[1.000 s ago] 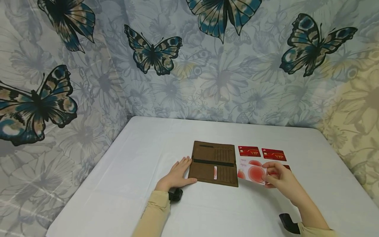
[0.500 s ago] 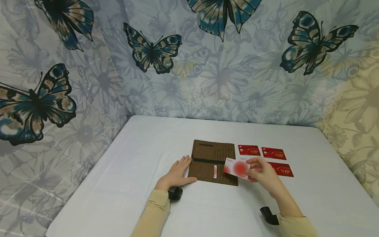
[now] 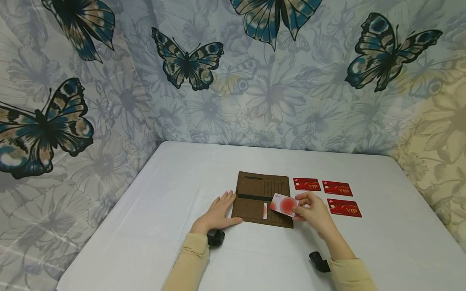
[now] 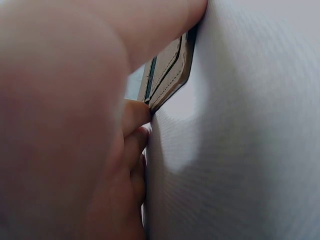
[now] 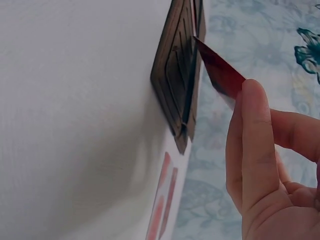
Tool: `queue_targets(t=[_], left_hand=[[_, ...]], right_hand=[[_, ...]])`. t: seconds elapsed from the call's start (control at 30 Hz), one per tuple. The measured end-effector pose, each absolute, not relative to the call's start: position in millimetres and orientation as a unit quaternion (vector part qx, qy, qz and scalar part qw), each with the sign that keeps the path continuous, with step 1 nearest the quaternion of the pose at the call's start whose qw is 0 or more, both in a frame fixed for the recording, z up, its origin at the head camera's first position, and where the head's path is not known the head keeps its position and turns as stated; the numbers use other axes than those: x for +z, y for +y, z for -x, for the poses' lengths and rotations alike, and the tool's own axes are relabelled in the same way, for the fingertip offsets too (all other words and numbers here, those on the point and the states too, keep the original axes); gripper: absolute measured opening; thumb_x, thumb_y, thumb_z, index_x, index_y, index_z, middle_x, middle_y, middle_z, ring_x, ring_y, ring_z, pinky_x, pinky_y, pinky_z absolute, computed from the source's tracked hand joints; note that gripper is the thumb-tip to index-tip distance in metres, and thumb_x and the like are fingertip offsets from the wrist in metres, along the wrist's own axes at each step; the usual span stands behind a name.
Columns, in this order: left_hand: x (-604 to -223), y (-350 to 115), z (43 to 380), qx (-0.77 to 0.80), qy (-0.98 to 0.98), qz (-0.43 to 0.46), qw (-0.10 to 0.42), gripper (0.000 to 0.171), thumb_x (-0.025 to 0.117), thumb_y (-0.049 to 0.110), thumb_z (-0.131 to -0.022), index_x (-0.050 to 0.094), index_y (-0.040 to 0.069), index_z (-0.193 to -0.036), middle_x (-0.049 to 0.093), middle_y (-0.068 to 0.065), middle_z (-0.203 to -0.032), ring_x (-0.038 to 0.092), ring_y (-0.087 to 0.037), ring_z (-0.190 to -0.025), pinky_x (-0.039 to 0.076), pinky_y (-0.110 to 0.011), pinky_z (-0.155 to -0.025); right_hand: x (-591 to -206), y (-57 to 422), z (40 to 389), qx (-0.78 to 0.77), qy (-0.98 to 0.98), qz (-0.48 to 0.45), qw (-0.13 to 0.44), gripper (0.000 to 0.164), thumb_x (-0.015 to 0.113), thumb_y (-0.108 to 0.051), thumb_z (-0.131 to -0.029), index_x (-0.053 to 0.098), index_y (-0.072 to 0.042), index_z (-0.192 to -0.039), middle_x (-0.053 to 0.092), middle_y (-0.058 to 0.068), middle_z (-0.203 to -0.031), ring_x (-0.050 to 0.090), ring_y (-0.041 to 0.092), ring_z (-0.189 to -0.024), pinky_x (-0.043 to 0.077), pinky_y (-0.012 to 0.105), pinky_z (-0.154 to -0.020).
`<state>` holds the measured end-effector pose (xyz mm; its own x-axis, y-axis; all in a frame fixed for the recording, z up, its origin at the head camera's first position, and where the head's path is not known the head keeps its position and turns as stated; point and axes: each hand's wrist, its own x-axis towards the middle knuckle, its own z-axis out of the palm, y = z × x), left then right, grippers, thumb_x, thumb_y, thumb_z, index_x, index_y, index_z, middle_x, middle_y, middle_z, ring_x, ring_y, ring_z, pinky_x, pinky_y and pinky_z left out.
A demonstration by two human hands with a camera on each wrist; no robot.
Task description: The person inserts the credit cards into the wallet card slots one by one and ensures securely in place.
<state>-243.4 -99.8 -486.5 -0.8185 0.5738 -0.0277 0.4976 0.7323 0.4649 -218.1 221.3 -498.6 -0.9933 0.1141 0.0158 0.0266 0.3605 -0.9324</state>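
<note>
A brown wallet [image 3: 251, 208] lies unfolded on the white table, with card slots along its right side. One pink-and-white card [image 3: 265, 211] shows as a narrow strip in its lower half. My left hand [image 3: 215, 215] rests flat at the wallet's left edge, fingers straight and thumb at the near corner. Between thumb and fingers my right hand [image 3: 314, 210] pinches a pink-and-white card [image 3: 283, 204] by its right end. That card is tilted over the wallet's lower right slots. In the right wrist view the card [image 5: 220, 72] is edge-on, its tip close to the wallet [image 5: 172, 75].
Three red VIP cards lie right of the wallet: one upper left [image 3: 307, 184], one upper right [image 3: 337, 188] and one below [image 3: 344, 207]. White table [image 3: 153, 210] surrounds them. A butterfly-patterned cloth [image 3: 273, 93] hangs behind the table.
My right hand has carried the pink-and-white card leftward, from over the red cards to over the wallet. The lower red card is uncovered now. My left hand stays in place.
</note>
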Motion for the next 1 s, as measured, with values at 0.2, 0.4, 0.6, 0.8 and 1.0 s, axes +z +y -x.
queue_targets(t=[0.2,0.4,0.6,0.8,1.0], left_hand=[[-486.7,-99.3,243.6,0.225,0.926,-0.29,0.083,0.087,0.047,0.06,-0.077,0.013,0.01,-0.139,0.007,-0.006,-0.144,0.002,-0.017,-0.13,0.001,-0.038,-0.103],[-487.7,-99.3,244.0,0.231,0.924,-0.293,0.08,0.087,0.048,0.059,-0.077,0.014,0.008,-0.139,0.008,-0.007,-0.143,0.003,-0.02,-0.13,0.003,-0.04,-0.103],[-486.4,-99.5,243.9,0.227,0.926,-0.289,0.083,0.087,0.047,0.059,-0.077,0.014,0.009,-0.139,0.007,-0.005,-0.144,0.002,-0.017,-0.13,0.001,-0.038,-0.103],[-486.8,-100.1,244.5,0.225,0.926,-0.291,0.082,0.086,0.047,0.059,-0.077,0.013,0.009,-0.139,0.007,-0.006,-0.144,0.002,-0.017,-0.129,0.001,-0.037,-0.103],[-486.4,-100.0,244.1,0.23,0.925,-0.291,0.085,0.087,0.048,0.059,-0.077,0.013,0.009,-0.139,0.007,-0.006,-0.144,0.002,-0.017,-0.129,0.001,-0.038,-0.103]], right_hand=[[-490.3,216.4,212.3,0.562,-0.826,0.047,0.022,0.033,0.064,-0.006,-0.074,0.046,-0.006,-0.102,0.045,0.017,-0.084,0.059,0.025,-0.059,0.051,0.034,-0.052],[-489.7,215.4,207.8,0.563,-0.825,0.048,0.006,0.034,0.064,-0.007,-0.074,0.046,-0.003,-0.103,0.045,0.016,-0.084,0.059,0.024,-0.057,0.051,0.032,-0.053],[-457.4,204.7,191.3,0.582,-0.812,0.048,-0.024,0.035,0.065,-0.007,-0.074,0.045,0.003,-0.102,0.044,0.015,-0.08,0.06,0.024,-0.056,0.051,0.033,-0.053],[-449.7,201.9,187.8,0.592,-0.8,0.076,-0.065,0.032,0.063,-0.003,-0.075,0.047,0.002,-0.103,0.044,0.014,-0.082,0.06,0.025,-0.061,0.051,0.035,-0.057],[-447.8,204.4,188.8,0.579,-0.807,0.079,-0.087,0.033,0.064,-0.003,-0.075,0.049,0.002,-0.104,0.045,0.015,-0.081,0.06,0.025,-0.06,0.051,0.034,-0.058]])
